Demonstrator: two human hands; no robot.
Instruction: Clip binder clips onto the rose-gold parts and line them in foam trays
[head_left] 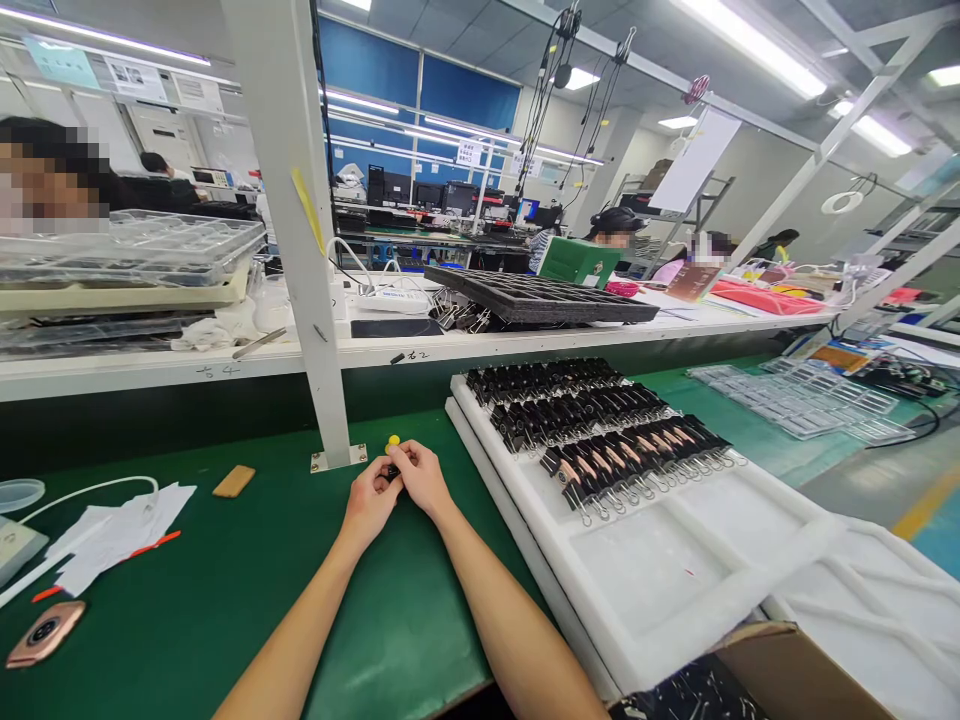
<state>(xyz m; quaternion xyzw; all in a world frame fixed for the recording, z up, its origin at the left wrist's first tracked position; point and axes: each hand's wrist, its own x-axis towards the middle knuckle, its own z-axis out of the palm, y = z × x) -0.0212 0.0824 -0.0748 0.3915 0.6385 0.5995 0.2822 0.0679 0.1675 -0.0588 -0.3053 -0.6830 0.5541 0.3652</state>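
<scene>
My left hand (pixel 373 503) and my right hand (pixel 422 478) meet over the green mat, near the foot of the white post. Between their fingertips is a small black part (pixel 391 471), mostly covered by the fingers, so its kind does not show. Fingers of both hands are closed around it. A small yellow round piece (pixel 394 440) shows just beyond the fingertips; whether it touches them I cannot tell. To the right, a white foam tray (pixel 637 560) carries rows of black binder clips (pixel 577 410), the nearest row clamped on pinkish-gold pieces (pixel 637 450).
A white post (pixel 289 200) rises just beyond my hands from the green mat (pixel 202 600). Leftward lie a tan block (pixel 234 481), papers (pixel 124 535) and a pink-gold watch-like case (pixel 46 634). A cardboard box (pixel 780 655) with binder clips is at lower right. Co-workers sit beyond the shelf (pixel 405 352).
</scene>
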